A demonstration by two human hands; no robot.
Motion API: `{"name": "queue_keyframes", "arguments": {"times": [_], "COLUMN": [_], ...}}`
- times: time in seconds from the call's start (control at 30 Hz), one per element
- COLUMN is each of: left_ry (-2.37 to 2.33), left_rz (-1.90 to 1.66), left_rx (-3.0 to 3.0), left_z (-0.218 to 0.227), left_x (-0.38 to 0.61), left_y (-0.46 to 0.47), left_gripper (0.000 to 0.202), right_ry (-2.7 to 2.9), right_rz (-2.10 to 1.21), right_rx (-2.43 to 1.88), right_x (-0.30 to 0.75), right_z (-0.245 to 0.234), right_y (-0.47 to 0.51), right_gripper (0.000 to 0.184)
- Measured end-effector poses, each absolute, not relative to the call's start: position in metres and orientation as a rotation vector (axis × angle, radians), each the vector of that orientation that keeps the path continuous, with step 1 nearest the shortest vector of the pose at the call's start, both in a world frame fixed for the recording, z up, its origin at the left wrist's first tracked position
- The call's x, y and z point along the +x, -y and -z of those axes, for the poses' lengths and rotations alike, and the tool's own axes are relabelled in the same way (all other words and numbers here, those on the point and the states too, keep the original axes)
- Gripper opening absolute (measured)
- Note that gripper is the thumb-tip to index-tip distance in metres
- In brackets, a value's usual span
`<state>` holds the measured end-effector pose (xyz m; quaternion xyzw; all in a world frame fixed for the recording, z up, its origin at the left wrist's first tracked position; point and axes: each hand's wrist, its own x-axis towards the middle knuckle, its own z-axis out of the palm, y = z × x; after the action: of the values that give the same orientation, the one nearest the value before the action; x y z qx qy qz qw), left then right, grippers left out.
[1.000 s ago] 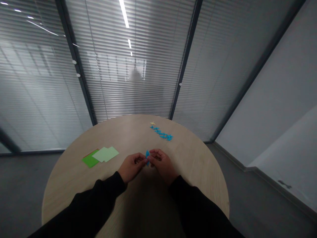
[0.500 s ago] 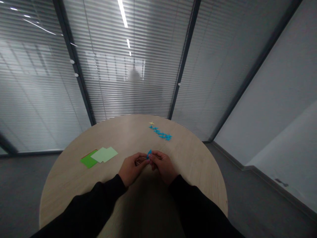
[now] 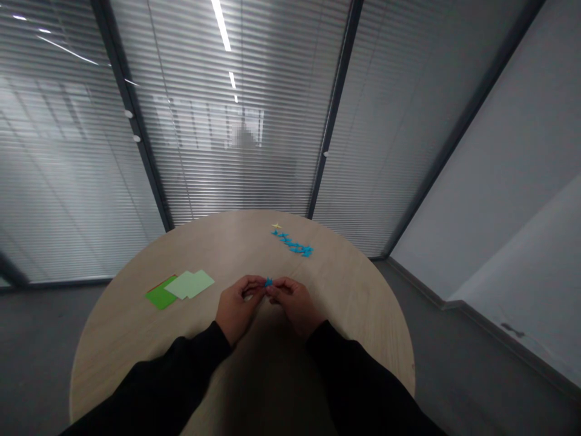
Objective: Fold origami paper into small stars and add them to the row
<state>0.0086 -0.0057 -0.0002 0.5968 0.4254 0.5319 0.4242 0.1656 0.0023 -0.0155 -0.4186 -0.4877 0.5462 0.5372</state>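
Between left hand and right hand, a folded piece; on the table, left, overlapping paper sheets; behind the hands, toward the blinds, a row of folded figures.

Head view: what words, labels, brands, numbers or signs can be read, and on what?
None can be read.
The green paper sheets show no lettering.
The row of blue pieces and the blue piece between the left hand and right hand are too small to tell.
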Motion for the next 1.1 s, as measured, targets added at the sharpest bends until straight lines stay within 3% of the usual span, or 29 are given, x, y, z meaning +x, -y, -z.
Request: {"name": "queue_keyframes", "arguments": {"times": [0.53,1.1], "left_ry": [-0.933,-0.872], "left_rz": [-1.194,-1.196], "left_rx": [1.308,1.025], "left_z": [0.004,0.015], "left_x": [0.007,0.004], "left_y": [0.0,-0.007], "left_gripper": [0.038,0.038], "right_ry": [1.347,1.339], "right_rz": [-1.064,-1.23], "right_rx": [-0.995,-0.994], "right_x": [0.172,0.173], "right_z": [0.022,0.019], "right_y": [-0.007,-0.008], "right_gripper": [0.023,0.025]}}
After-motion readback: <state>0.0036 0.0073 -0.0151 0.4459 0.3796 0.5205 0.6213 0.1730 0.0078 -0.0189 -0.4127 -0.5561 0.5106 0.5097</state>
